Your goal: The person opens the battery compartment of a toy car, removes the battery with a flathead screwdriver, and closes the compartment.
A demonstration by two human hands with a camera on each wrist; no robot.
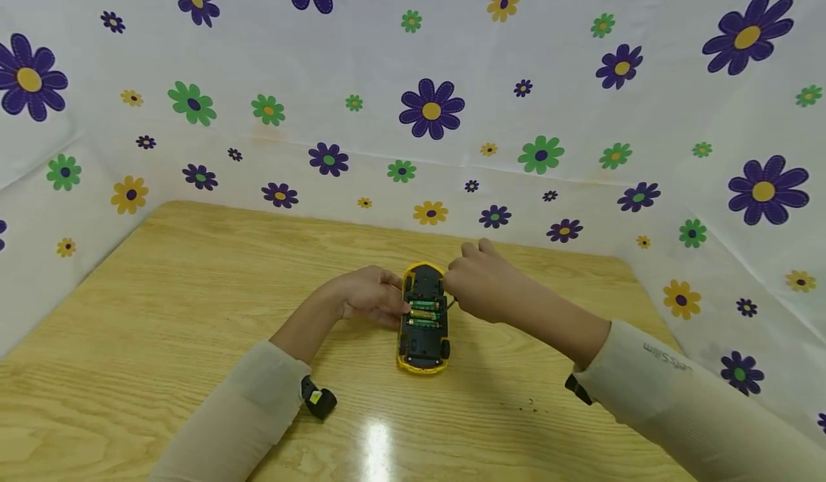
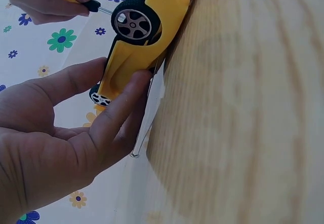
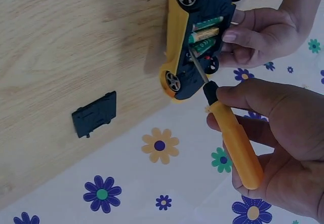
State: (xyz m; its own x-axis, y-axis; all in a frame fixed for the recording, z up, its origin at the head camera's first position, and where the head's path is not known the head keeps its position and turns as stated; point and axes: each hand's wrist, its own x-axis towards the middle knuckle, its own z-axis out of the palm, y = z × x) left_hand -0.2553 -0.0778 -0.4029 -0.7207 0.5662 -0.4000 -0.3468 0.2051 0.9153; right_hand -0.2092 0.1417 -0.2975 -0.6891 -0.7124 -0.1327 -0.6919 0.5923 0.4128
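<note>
A yellow toy car (image 1: pixel 424 349) lies upside down, its black underside facing up. Several green-and-gold batteries (image 1: pixel 424 313) sit side by side in its uncovered compartment. My left hand (image 1: pixel 371 297) holds the car's left side, with the thumb by the compartment edge and fingers along the body. In my right hand (image 1: pixel 480 282) is a screwdriver with an orange handle (image 3: pixel 237 145), gripped between thumb and fingers. Its metal tip reaches into the compartment at the end of one battery. A black battery cover (image 3: pixel 95 115) lies apart on the table in the right wrist view.
The wooden table (image 1: pixel 213 274) meets a white flowered cloth (image 1: pixel 361 59) at the back and sides. Small dark specks (image 1: pixel 529 404) lie on the tabletop at the front right. A black strapped device (image 1: pixel 319 399) is on the left wrist.
</note>
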